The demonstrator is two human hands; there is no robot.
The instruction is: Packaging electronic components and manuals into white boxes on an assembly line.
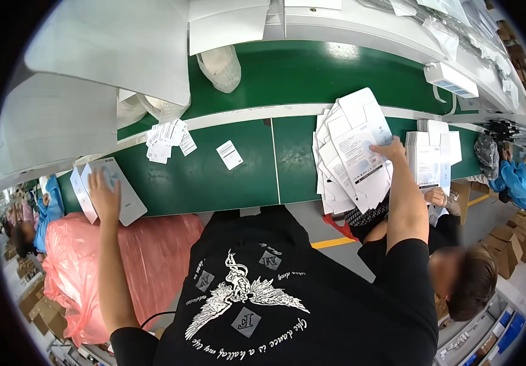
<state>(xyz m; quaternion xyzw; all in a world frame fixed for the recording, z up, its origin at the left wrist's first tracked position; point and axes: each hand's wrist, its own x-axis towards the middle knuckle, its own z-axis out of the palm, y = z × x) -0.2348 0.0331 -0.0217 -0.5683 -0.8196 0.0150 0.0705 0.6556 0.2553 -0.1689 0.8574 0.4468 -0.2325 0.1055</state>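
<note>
At the left end of the green bench, my left hand [104, 194] lies with fingers spread flat on a flattened white carton [130, 194]. That carton has a pale blue print and rests by the bench's near edge. To the right, my right hand [390, 149] grips the edge of the top flattened carton [359, 160] on a fanned pile of similar printed cartons. Its fingertips press on the printed face, and its underside is hidden. Between my hands lie a single white label card [229, 155] and a loose heap of small label cards [166, 139].
A pink plastic-wrapped bundle [147, 256] sits below the bench at left. A co-worker [470, 277] at right has a hand [437, 196] by another carton stack [428, 155]. White wrapped items [220, 67] and a long white box [451, 79] stand farther back.
</note>
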